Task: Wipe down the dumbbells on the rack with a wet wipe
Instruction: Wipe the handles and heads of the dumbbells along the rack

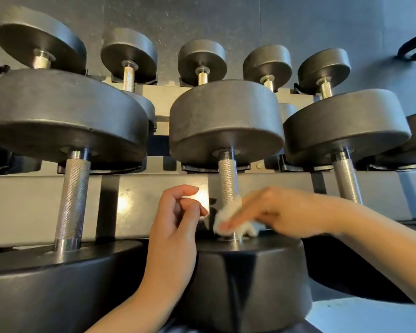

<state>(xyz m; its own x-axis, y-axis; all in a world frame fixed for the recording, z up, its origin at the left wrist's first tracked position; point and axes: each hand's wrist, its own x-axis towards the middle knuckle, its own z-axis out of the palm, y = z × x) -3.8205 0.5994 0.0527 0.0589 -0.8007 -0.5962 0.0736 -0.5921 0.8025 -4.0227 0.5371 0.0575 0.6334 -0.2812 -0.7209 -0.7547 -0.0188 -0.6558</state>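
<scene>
1. Dumbbells fill a pale metal rack (154, 195) seen from close up and low, set against a dark wall (226, 18).
2. Nearest row: three big black dumbbells lie with their knurled steel handles pointing toward the viewer, a round weight at each end.
3. Middle dumbbell (226, 121) of that row sits at centre, its near weight a dark block low in the picture.
4. Right hand (276, 212) reaches in from the right, fingers stretched leftward across the lower end of the middle handle; it is blurred.
5. White wet wipe (228, 215), crumpled, is under those fingers and pressed against the handle just above the near weight. Whether the thumb also clamps the wipe cannot be told.
6. Left hand (175, 227) rises from below, just left of the same handle, fingers loosely curled with the thumb near the fingertips; its grip holds nothing and touches neither wipe nor handle.
7. Left dumbbell (67, 116) and right dumbbell (346, 126) flank the middle one, apart from both hands.
8. Back row (202, 58), higher up, holds five smaller black dumbbells side by side.
</scene>
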